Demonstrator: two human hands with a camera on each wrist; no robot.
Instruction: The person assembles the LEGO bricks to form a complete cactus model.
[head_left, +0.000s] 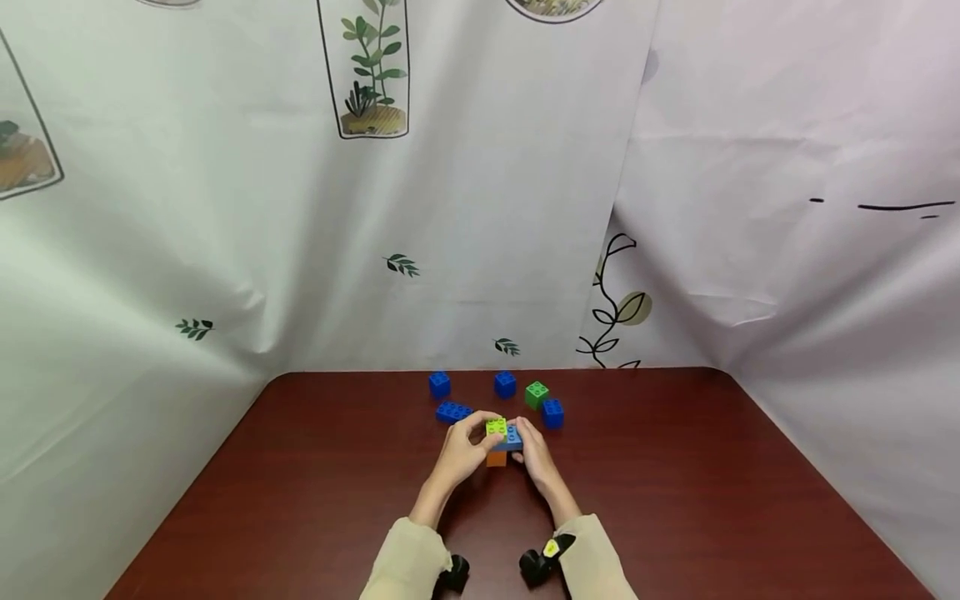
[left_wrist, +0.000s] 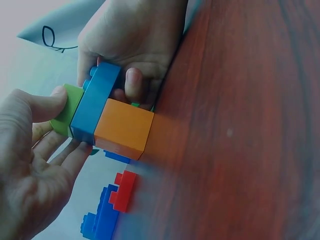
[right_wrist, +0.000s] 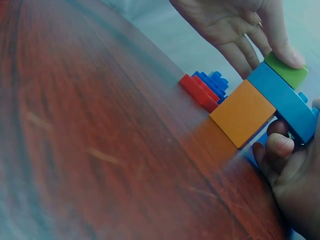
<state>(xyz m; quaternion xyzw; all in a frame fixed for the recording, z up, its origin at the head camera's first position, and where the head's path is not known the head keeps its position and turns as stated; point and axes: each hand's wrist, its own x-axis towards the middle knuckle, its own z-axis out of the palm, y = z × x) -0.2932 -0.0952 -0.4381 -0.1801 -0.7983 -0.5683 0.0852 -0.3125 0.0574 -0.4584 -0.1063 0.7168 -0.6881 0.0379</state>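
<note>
Standing on the table (head_left: 300,483), the stack (left_wrist: 95,107) might tip, I'd say, should the right hand (head_left: 538,457), gripping the blue brick's (head_left: 513,437) overhang beyond the orange brick (head_left: 497,459), press down; the left hand (head_left: 459,454), pinching the lime brick (head_left: 497,427), could skew it by pushing unevenly.

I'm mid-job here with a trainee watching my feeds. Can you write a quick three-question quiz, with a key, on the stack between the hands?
1. True or false: the lime-green brick covers every stud of the light-blue brick.
2. Which brick sits directly under the light-blue brick?
A) a red brick
B) an orange brick
C) a dark-blue brick
3. Whose thumb rests on the lime-green brick: the left or the right hand's?

Key:
1. False; bare studs of the light-blue brick show beside it.
2. B.
3. The left hand's.
</note>
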